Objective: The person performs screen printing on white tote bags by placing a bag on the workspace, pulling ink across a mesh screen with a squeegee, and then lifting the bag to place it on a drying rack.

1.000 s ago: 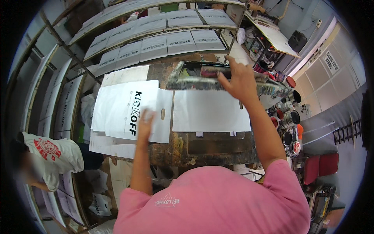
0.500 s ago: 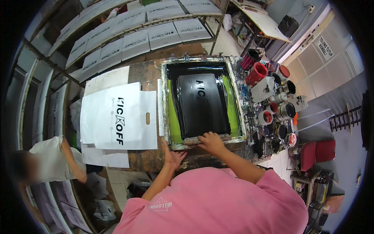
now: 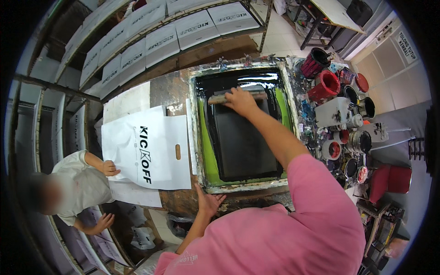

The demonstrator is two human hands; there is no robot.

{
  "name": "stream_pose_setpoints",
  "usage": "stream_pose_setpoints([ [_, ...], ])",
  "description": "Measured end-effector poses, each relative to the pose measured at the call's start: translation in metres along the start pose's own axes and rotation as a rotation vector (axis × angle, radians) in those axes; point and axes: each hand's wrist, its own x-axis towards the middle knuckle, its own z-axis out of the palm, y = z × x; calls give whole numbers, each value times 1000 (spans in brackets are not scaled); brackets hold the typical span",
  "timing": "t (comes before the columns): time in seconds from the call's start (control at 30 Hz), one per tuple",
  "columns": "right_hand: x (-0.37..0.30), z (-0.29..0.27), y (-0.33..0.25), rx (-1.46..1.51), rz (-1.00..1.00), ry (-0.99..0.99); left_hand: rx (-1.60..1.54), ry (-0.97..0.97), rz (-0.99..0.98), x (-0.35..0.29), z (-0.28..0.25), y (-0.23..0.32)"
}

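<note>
My right hand (image 3: 241, 101) is closed around the wooden grip of a squeegee (image 3: 261, 96), near the far end of a screen-printing frame (image 3: 247, 186). Black ink coats the mesh in a broad rectangle, with bright green strips along both sides and a wet, shiny pool at the far edge. My left hand (image 3: 209, 203) rests at the frame's near left corner, palm up with thumb and fingers apart, holding nothing. Left of the frame lie white plastic bags (image 3: 123, 137); the top one bears black lettering and has an oval handle hole.
A co-worker (image 3: 82, 183) stands at the left, one hand (image 3: 109, 168) at the bags' edge. Ink tubs and cans, including a red bucket (image 3: 324, 87), crowd the table's right side. Racks of printed bags (image 3: 197, 31) stand behind and left. A red chair (image 3: 389, 179) is at right.
My right hand has pushed the squeegee from the frame's near end to its far end. My left hand stays by the corner. The co-worker's hand has come to the bags.
</note>
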Motion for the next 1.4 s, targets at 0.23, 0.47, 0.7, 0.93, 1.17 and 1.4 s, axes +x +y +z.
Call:
stream_pose_setpoints([
  [0.23, 85, -26, 32, 8, -49, -167, -5, 41, 52, -18, 7, -6],
  [0.47, 9, -20, -14, -8, -189, -108, 68, -48, 99, -37, 6, -2],
  [0.7, -151, -88, -94, 78, -309, -362, 95, -216, 199, -53, 1, 0],
  [0.93, -234, -207, -182, 2, -133, -50, 80, -520, 422, -113, 30, 26],
  [1.17, -161, -284, -196, -214, -28, 438, 404, -878, 882, -103, 95, 88],
  [1.4, -136, -305, -194, -178, -88, 457, 1947, 509, 894, 36, 20, 41],
])
